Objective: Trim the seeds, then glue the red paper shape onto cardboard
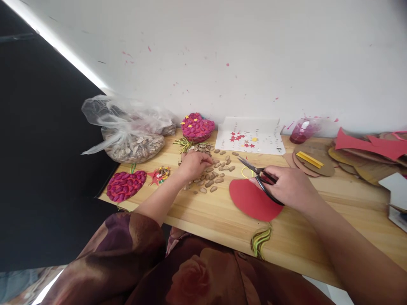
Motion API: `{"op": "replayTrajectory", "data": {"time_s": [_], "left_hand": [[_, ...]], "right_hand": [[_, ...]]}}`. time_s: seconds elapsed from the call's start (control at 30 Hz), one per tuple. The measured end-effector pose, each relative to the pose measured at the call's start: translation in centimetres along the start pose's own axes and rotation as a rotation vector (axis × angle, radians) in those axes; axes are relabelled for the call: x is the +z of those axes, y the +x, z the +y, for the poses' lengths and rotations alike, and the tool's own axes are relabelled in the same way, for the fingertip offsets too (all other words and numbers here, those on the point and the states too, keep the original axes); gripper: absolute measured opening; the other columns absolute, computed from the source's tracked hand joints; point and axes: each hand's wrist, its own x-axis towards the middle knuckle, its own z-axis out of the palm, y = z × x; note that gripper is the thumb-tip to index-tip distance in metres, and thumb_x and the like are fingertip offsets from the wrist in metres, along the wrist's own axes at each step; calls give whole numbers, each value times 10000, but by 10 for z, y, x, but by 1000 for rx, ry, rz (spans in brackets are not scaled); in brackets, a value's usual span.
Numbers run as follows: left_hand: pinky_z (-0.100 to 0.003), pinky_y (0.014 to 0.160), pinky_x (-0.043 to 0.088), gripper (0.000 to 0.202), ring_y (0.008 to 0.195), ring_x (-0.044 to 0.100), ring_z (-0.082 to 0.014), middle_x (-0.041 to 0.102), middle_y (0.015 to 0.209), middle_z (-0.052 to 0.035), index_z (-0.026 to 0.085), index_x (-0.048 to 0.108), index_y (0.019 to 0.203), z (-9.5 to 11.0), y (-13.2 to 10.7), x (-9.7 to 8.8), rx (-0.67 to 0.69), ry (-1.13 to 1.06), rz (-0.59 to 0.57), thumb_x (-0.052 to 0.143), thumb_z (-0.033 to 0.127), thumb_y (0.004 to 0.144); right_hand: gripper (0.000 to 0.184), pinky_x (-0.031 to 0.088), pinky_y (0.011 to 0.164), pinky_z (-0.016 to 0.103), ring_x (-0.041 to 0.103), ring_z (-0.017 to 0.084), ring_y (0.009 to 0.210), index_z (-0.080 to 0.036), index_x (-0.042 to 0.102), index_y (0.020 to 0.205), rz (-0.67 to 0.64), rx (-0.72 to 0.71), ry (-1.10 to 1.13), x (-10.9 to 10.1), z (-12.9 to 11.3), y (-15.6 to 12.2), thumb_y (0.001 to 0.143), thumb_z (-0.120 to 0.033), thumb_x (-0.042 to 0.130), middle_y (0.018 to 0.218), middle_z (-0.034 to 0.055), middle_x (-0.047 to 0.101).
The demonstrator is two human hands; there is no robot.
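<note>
My right hand (291,186) is closed on black-handled scissors (263,176), their slightly parted blades pointing up and left. Beneath the scissors lies a red rounded card (251,199) with a thin yellow loop at its top and a green and brown tassel (261,242) below. To the left, my left hand (194,165) reaches over scattered tan shell-like pieces (210,176). Its fingers are bent together; whatever they might hold is hidden. Just beyond that hand are a heap of shell pieces (203,148) and another yarn tassel (183,145).
A plastic bag of shells (135,146) stands back left. Nearby are a magenta shell-covered piece (126,185), a decorated star (159,175) and stacked magenta pieces (197,128). Toward the right are a white sheet with stars (267,137), a stained cup (300,131) and cardboard ovals (326,163).
</note>
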Motion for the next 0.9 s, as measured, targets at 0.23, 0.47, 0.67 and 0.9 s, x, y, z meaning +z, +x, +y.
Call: {"op": "replayTrajectory", "data": {"time_s": [0.23, 0.47, 0.67, 0.9], "left_hand": [[-526, 1049, 326, 78, 1087, 614, -304, 789, 921, 9, 291, 770, 849, -3, 9, -5, -45, -28, -9, 718, 290, 791], [-511, 1031, 326, 82, 1110, 578, -308, 789, 933, -4, 293, 776, 820, 0, 4, -2, -23, 8, 59, 700, 273, 799], [-497, 1001, 339, 179, 1092, 585, -296, 781, 1042, -8, 304, 782, 929, -2, 1, -2, -8, 24, 146, 619, 255, 873], [-493, 978, 345, 182, 1095, 584, -297, 778, 1063, -13, 295, 781, 928, 2, 0, 5, 27, 96, 127, 637, 217, 849]], "right_hand": [[516, 262, 534, 299, 494, 173, 553, -244, 532, 622, -33, 18, -9, 1, -1, 0, 784, -733, 511, 600, 32, 610], [537, 268, 530, 301, 484, 169, 546, -242, 519, 610, -10, 10, 5, 0, 0, -1, 780, -752, 512, 599, 28, 612], [534, 276, 529, 296, 482, 167, 547, -242, 518, 607, 6, 17, 12, -1, -2, -1, 771, -751, 523, 589, 25, 608], [523, 264, 538, 297, 492, 167, 545, -242, 533, 616, -2, 15, 7, -2, -1, -1, 775, -740, 522, 592, 24, 604]]}}
